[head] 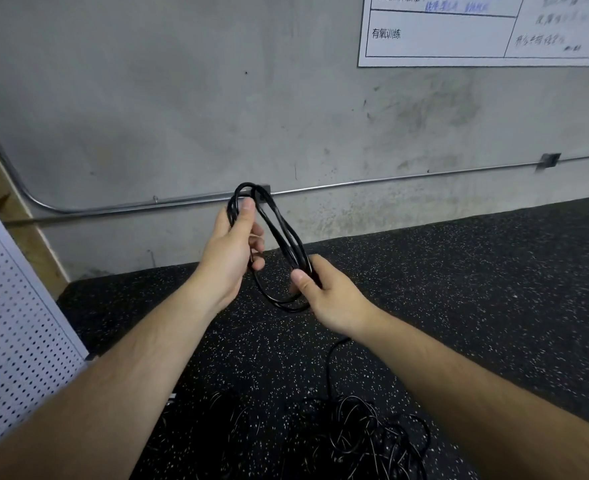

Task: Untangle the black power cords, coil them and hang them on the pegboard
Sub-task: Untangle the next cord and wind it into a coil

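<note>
A tangled pile of black power cords (pixel 351 431) lies nearest on the speckled rubber floor (pixel 476 278), one strand (pixel 329 362) rising from it toward the right wrist. Above, both hands hold a coiled cord (pixel 284 233) in the air. The right hand (pixel 331 296) pinches its lower loops under the thumb, and the left hand (pixel 232 251) curls round its upper end. A white pegboard (pixel 16 323) stands left. Behind, a metal conduit (pixel 390 183) crosses the concrete wall (pixel 182 98).
</note>
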A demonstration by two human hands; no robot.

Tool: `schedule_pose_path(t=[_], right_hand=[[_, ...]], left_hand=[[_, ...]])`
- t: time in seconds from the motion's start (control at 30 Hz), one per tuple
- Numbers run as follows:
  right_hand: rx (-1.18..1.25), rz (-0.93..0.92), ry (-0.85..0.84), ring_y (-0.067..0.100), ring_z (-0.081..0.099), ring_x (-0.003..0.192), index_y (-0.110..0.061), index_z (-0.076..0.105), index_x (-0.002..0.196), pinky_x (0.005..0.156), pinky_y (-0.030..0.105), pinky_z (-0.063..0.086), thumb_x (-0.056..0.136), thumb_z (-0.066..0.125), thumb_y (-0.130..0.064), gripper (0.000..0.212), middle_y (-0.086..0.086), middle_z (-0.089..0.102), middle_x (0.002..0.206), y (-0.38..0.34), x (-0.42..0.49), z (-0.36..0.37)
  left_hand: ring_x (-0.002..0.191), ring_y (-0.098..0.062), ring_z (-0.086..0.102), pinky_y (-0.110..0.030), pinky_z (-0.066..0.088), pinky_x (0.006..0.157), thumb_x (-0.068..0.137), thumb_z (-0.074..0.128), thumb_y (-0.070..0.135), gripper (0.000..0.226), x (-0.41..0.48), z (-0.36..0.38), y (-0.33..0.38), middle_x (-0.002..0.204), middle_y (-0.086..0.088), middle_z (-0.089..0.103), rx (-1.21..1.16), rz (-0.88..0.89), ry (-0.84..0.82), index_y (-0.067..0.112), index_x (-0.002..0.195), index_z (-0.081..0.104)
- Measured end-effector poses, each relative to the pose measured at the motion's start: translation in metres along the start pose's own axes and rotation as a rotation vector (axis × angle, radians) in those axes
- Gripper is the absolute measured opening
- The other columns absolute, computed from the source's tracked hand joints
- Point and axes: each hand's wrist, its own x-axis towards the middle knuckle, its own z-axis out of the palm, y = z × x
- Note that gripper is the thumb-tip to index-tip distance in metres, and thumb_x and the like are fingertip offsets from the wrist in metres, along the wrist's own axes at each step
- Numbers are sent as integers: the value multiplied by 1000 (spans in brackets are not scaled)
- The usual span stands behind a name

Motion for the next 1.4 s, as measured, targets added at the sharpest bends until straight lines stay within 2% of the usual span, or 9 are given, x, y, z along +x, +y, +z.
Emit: schedule_pose_path(t=[0.07,0.17,0.4,0.6,0.73,0.87,1.13,1.3,1.4], right_hand=[[-89,-36,0,8,62,96,-20,53,122,82,31,50,105,50,-40,26,-8,66,105,-1,-1,5],[-186,-69,-5,16,64,95,-19,51,123,84,40,54,103,52,-43,31,-4,67,105,-3,-1,11],[-205,-124,126,14,62,95,-23,51,120,80,36,51,103,54,-38,23,-7,64,106,-1,-2,12],[-145,-175,85,14,60,107,-23,49,130,87,34,49,104,55,-32,28,-9,62,119,-6,-1,20],[-171,-214,26,17,59,113,-21,47,136,97,42,51,103,55,-31,35,-1,59,126,-4,-1,26],[-118,-183,-61,16,55,125,-23,46,142,109,40,46,103,55,-31,41,0,58,135,1,1,22],[-31,21,-203,8,65,94,-22,54,124,83,29,55,86,74,-54,53,-7,67,108,12,-6,10],[-414,264,-570,12,55,74,-20,58,93,71,27,47,104,50,-47,31,-4,59,83,63,-23,-12],[-372,330,-538,14,54,81,-21,57,93,74,30,43,105,49,-45,27,-2,57,90,69,-26,-25]], left_hand=[[71,-10,51,-24,39,52,82,66,65,54,-2,4,-1,94,-4,65,77,-22,-22,19,108,57],[80,-11,62,-28,46,64,95,64,48,37,-2,5,-3,94,1,77,192,23,-15,12,107,65],[70,-11,61,-38,58,75,106,50,39,21,-5,13,-5,89,3,60,123,-18,77,19,102,55],[85,-20,71,-33,60,60,107,52,22,10,-3,14,-1,107,-7,64,-34,-58,132,21,111,44],[94,-35,76,-38,63,68,102,60,18,40,-4,6,-3,117,-19,73,-102,-133,-86,7,136,42],[95,-31,76,-41,63,81,83,75,28,49,-8,-2,-4,113,-17,75,-36,-162,-257,7,124,59],[62,-16,66,-34,59,62,95,64,1,19,3,-2,2,69,2,66,29,20,-8,12,109,68],[58,-11,61,-30,56,57,98,60,-2,18,31,-44,24,78,0,63,-50,140,315,15,102,64],[60,-11,62,-35,58,64,100,60,3,17,43,-60,17,80,0,63,79,146,407,14,112,63]])
